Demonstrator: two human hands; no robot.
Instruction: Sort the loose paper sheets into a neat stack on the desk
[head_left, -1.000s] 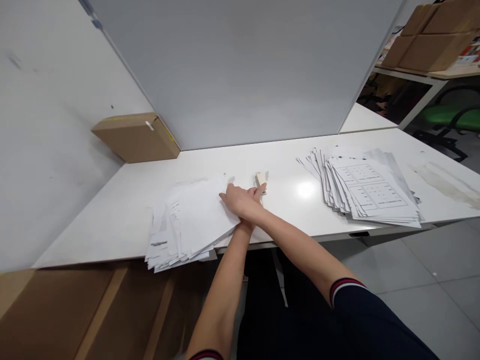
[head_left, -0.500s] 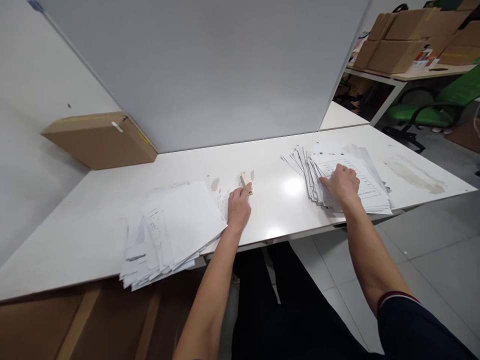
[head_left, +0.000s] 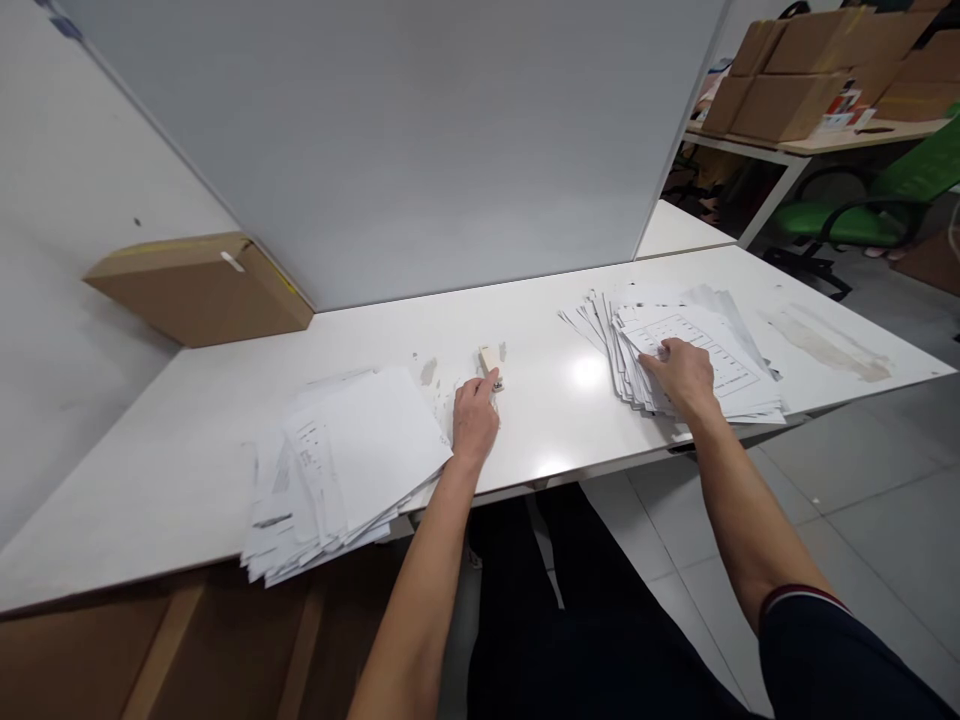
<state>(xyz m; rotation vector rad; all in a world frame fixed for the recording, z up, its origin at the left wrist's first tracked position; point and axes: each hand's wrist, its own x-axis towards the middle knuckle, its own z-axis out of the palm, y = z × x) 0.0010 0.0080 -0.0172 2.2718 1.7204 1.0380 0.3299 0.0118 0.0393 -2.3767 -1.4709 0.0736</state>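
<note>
My left hand (head_left: 475,418) rests on the desk with its fingers curled, thumb and index finger on the near end of a small cream stapler (head_left: 490,362). My right hand (head_left: 681,378) lies on a fanned stack of printed paper (head_left: 643,385), its fingers bent and drawn together at the top sheet of paper (head_left: 724,350). A printed grid shows on that sheet. To the left of my left hand is another untidy pile of paper (head_left: 375,430), mostly blank side up, which overhangs the desk's front edge.
The white desk (head_left: 540,330) has smudges and glare. A large white board (head_left: 450,150) stands along its back. A cardboard box (head_left: 210,290) sits at the back left. Cardboard cartons (head_left: 795,100) and a green chair (head_left: 847,215) are off to the right.
The fingers of my right hand have curled in on the top sheet, and more of its printed grid shows. My left hand stays at the stapler. The view has shifted slightly.
</note>
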